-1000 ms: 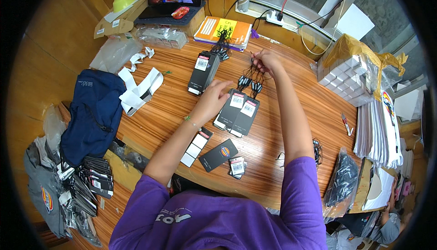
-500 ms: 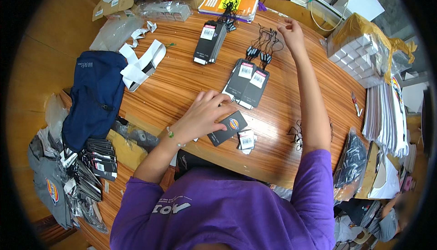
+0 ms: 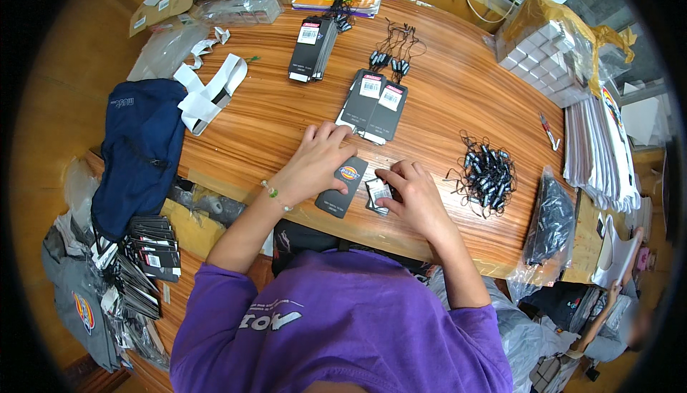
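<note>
A black hang tag (image 3: 349,171) with a coloured oval emblem lies flat near the table's front edge. My left hand (image 3: 315,160) grips it, thumb on its face and fingers curled along its far side. Just right of it is a small pile of white barcode labels (image 3: 377,194). My right hand (image 3: 416,194) closes over that pile, thumb and fingertips pinching at a label. Beyond my hands lie overlapping stacks of black tags (image 3: 388,110) with barcode stickers and black strings. Another stack of tags (image 3: 309,53) sits farther left.
A heap of black strings (image 3: 490,178) lies right of my right hand. Farther right are a plastic-wrapped block of white boxes (image 3: 547,56), a small red-handled tool (image 3: 549,133), a stack of white packets (image 3: 597,153) and a bagged black item (image 3: 549,221). A navy bag (image 3: 143,149) hangs over the left edge.
My right hand has come down from above the far right of the table to the label pile. My left hand stays on the hang tag. The whole view has shifted slightly.
</note>
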The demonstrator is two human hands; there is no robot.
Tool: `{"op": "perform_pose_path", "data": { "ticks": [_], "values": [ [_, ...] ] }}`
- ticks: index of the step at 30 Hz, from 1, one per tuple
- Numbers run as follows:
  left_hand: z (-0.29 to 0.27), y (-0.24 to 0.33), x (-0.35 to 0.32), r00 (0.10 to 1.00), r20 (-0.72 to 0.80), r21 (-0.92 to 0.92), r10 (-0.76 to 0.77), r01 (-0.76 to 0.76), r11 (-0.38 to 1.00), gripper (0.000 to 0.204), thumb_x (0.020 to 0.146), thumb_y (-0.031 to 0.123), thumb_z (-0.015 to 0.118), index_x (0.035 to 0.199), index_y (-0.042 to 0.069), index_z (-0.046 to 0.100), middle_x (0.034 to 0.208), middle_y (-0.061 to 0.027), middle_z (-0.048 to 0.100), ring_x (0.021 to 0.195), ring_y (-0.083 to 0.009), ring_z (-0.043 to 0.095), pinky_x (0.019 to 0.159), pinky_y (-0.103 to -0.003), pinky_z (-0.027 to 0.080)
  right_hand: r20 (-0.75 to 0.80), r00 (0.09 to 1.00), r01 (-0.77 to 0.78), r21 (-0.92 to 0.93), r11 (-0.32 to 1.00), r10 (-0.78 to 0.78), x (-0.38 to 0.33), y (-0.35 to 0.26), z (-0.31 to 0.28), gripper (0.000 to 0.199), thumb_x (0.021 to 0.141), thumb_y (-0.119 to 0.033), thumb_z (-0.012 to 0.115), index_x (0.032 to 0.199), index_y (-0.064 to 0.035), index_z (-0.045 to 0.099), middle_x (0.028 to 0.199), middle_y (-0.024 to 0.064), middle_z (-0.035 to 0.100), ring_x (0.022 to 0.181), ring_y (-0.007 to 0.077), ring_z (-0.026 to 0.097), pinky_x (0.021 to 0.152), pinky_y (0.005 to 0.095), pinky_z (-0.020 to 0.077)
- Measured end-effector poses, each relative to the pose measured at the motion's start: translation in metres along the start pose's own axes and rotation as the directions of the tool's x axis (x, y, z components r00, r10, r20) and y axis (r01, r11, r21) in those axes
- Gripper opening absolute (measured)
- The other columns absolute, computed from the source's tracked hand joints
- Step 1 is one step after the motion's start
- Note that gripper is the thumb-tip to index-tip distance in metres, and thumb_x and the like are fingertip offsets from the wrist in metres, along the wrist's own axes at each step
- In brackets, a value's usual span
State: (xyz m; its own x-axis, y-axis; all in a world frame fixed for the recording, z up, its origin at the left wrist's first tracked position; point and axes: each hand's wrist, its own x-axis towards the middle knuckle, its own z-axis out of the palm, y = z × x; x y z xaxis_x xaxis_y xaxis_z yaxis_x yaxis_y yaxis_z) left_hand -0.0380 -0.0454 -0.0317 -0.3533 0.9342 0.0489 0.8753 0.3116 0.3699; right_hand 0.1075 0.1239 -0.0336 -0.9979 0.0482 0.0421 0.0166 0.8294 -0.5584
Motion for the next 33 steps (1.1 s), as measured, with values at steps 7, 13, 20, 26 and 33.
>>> {"op": "perform_pose_path", "data": {
  "ticks": [7,13,20,26,33],
  "values": [
    [0.002,-0.001,-0.013,0.997,-0.074,-0.034,0.002,-0.004,0.999,0.053,0.052,0.033,0.079,0.093,0.007,0.058,0.110,-0.0049,0.048,0.107,-0.0258,0.040,0.092,-0.041,0.029,-0.120,0.991,-0.039,0.177,0.983,0.061,-0.005,0.013,0.013,0.037,0.063,-0.009,0.074,0.098,-0.0036,0.063,0.084,0.0101,0.054,0.080,0.0246,0.053,0.069,0.0332,0.0438],
    [-0.001,0.004,-0.013,0.953,0.068,-0.443,-0.297,0.295,0.846,0.046,0.055,0.026,0.080,0.090,0.006,0.059,0.087,-0.0054,0.056,0.088,-0.0231,0.051,0.081,-0.035,0.039,-0.063,0.970,-0.195,0.378,0.905,0.235,-0.005,0.018,0.018,0.031,0.066,-0.003,0.074,0.096,-0.0026,0.064,0.069,0.0035,0.049,0.060,0.0127,0.047,0.056,0.0249,0.0413],
    [0.015,0.007,-0.017,0.938,-0.259,-0.374,-0.231,0.122,0.919,0.038,0.060,0.017,0.077,0.093,0.004,0.062,0.085,-0.0074,0.059,0.083,-0.0210,0.055,0.074,-0.034,0.045,0.038,0.942,-0.302,0.536,0.788,0.334,-0.006,0.019,0.018,0.023,0.072,0.001,0.069,0.095,0.0003,0.063,0.065,-0.0025,0.051,0.059,0.0053,0.046,0.055,0.0208,0.0391],
    [0.004,0.017,-0.019,0.944,-0.241,-0.306,-0.225,0.146,0.941,0.033,0.070,0.011,0.071,0.101,0.003,0.062,0.091,-0.0061,0.061,0.087,-0.0206,0.058,0.076,-0.032,0.047,0.082,0.945,-0.261,0.769,0.584,0.316,-0.010,0.017,0.019,0.024,0.076,0.000,0.066,0.100,-0.0001,0.062,0.065,-0.0016,0.055,0.059,0.0042,0.047,0.054,0.0201,0.0399],
    [0.008,0.037,-0.026,0.905,-0.019,-0.964,-0.424,0.096,0.247,0.027,0.081,-0.004,0.059,0.108,-0.004,0.056,0.100,-0.0100,0.063,0.088,-0.0109,0.060,0.075,-0.021,0.048,-0.062,0.961,-0.105,0.819,0.565,0.269,-0.003,-0.025,0.022,0.030,0.077,-0.001,0.066,0.106,0.0006,0.057,0.065,-0.0019,0.053,0.061,0.0038,0.047,0.055,0.0194,0.0395]
  ]
}}
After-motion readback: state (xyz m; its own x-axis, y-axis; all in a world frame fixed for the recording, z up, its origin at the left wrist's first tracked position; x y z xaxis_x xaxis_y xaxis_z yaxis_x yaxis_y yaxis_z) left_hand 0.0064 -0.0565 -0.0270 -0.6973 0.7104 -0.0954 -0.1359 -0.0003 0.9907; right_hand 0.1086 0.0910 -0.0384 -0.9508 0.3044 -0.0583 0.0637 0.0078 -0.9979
